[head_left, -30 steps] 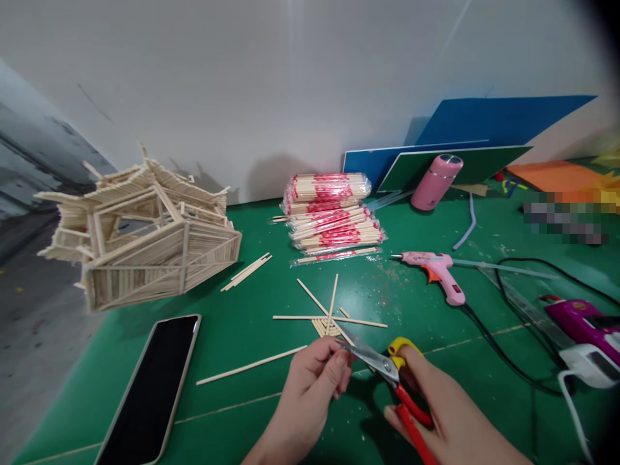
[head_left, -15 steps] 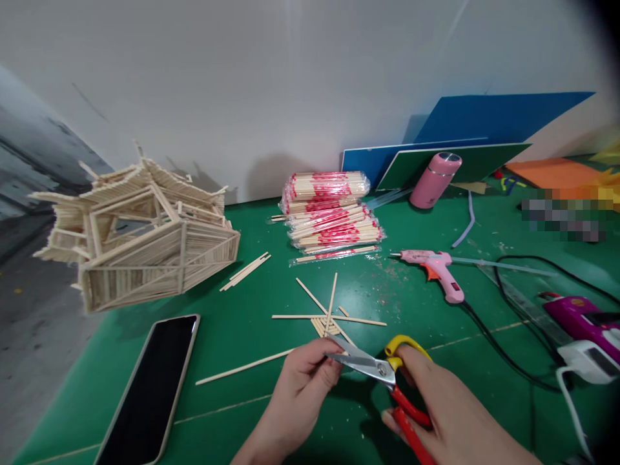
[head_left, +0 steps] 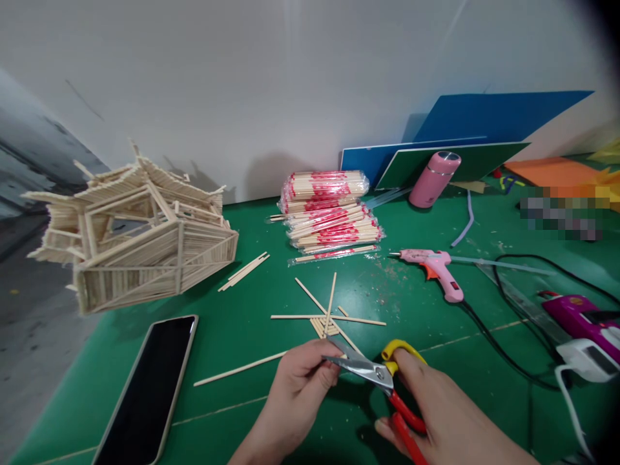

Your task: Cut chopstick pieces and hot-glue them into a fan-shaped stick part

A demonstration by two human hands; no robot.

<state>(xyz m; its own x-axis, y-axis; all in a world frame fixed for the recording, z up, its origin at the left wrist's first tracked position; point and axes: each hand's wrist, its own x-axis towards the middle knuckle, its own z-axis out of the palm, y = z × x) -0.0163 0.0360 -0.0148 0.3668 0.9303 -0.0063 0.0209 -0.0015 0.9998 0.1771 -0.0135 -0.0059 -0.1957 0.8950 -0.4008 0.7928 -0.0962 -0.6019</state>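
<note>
Pinched in my left hand (head_left: 301,395) is a thin wooden stick (head_left: 239,368), whose long end points out to the left over the green tabletop. My right hand (head_left: 438,407) is closed around the scissors (head_left: 371,371), which have red and yellow handles. The parted blades reach my left fingertips, and the stick's short end lies between them. Just beyond, several loose sticks cross over a small triangle of short cut sticks (head_left: 318,326). Part of the held stick is hidden by my fingers.
A house-like stick model (head_left: 130,239) stands left, above a phone (head_left: 148,387). Wrapped chopstick bundles (head_left: 329,216) lie at the back, with short sticks (head_left: 245,271) nearby. Right are a pink glue gun (head_left: 438,265), a pink bottle (head_left: 434,181), cables and a white plug (head_left: 588,360).
The scissors and both hands have shifted very slightly left, along with a small shift of the whole view. The blades appear about as far apart as before.
</note>
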